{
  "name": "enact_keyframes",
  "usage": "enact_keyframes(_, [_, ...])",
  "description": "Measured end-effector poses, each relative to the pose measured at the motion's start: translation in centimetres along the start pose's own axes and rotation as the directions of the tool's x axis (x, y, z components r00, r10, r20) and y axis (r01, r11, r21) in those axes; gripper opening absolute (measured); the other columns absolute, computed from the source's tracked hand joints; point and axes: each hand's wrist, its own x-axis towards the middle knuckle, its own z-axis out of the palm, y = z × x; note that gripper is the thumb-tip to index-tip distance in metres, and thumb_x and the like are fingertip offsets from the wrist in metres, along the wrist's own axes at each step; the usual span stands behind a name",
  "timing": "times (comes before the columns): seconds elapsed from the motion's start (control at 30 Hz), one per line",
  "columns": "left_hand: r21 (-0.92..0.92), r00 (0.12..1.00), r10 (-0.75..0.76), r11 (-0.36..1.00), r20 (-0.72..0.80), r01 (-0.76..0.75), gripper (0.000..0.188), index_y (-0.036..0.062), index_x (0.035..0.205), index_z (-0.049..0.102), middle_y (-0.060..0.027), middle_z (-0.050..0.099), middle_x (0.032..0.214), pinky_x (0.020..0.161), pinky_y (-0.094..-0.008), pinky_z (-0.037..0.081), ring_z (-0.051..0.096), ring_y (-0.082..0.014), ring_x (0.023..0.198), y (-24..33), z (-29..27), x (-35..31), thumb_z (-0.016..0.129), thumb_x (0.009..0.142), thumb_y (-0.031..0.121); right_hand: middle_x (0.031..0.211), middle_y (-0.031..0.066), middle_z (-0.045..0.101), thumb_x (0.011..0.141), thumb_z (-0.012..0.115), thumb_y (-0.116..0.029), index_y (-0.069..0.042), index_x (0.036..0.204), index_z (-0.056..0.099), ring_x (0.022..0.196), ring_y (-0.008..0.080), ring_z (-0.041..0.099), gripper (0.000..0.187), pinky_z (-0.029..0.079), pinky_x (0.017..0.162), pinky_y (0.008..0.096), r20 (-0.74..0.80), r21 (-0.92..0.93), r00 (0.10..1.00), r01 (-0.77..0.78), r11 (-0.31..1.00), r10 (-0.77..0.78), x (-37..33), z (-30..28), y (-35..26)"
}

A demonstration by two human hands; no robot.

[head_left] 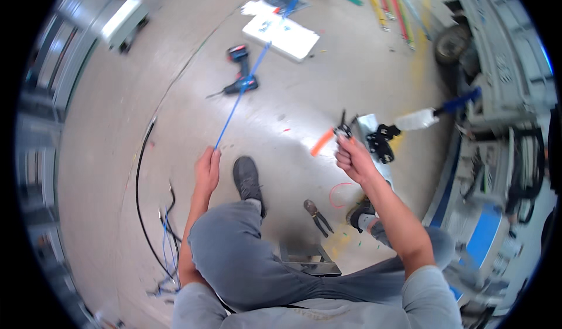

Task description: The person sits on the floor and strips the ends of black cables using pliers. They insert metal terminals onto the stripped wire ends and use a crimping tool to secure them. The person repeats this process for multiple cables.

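My left hand (pixel 207 170) pinches the near end of a long blue wire (pixel 241 92) that stretches away across the concrete floor toward a white box (pixel 281 36). My right hand (pixel 353 157) is closed around a hand tool with orange handles (pixel 329 138), its dark jaws pointing up by my fingers. I sit with grey trousers, my left shoe (pixel 248 180) planted between the two hands.
A blue cordless drill (pixel 240 71) lies under the wire's line. Black pliers (pixel 317 216) rest on the floor by my right knee. A black cable (pixel 140 177) and blue wires trail at left. Coloured conduits lie at top right; a machine frame (pixel 497 95) stands at right.
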Motion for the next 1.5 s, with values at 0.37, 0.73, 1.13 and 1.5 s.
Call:
enact_keyframes(0.37, [0.174,0.867,0.404,0.869,0.292,-0.463,0.012,0.0064,0.096,0.065,-0.0203,0.062,0.078,0.061,-0.0474,0.048,0.061,-0.0441,0.070,8.4,-0.1,-0.1,0.065,0.099,0.018,0.068,-0.0080,0.028,0.107,0.063,-0.039,-0.007,0.106,0.056,0.058,0.0061,0.029,0.032,0.022,0.050,0.0233,-0.041,-0.011,0.934,0.355,0.935,-0.355,-10.0,3.4,-12.7])
enact_keyframes(0.73, [-0.278,0.619,0.201,0.960,0.759,0.029,0.022,0.0005,0.115,0.064,-0.0004,0.062,0.085,0.068,-0.0272,0.050,0.058,-0.0090,0.077,21.5,-3.4,2.5,0.070,0.099,0.014,0.063,-0.0042,0.039,0.107,0.062,-0.040,-0.010,0.085,0.052,0.054,0.0084,0.034,0.038,0.026,0.048,0.0278,0.102,-0.181,0.927,0.374,0.910,-0.361,-16.6,6.7,-9.0])
enact_keyframes(1.13, [-0.228,0.648,0.433,0.897,0.627,-0.379,0.018,0.0027,0.113,0.064,0.0039,0.049,0.070,0.055,-0.0251,0.038,0.044,-0.0050,0.060,38.8,-0.9,-3.5,0.058,0.109,0.019,0.080,-0.0048,0.052,0.095,0.077,-0.042,-0.010,0.123,0.064,0.061,0.0044,0.037,0.044,0.028,0.051,0.0237,0.269,-0.275,0.920,0.358,0.892,-0.286,-21.6,8.3,-9.8])
enact_keyframes(1.5, [-0.377,0.771,0.453,0.878,0.448,-0.296,0.020,0.0027,0.119,0.062,0.0038,0.047,0.071,0.054,-0.0243,0.036,0.041,-0.0049,0.059,41.7,1.1,-4.2,0.053,0.110,0.018,0.103,0.0047,0.065,0.099,0.071,-0.042,-0.008,0.130,0.071,0.092,0.0135,0.059,0.046,0.049,0.082,0.0314,0.104,-0.393,0.856,0.504,0.769,-0.507,-26.0,3.6,-11.2])
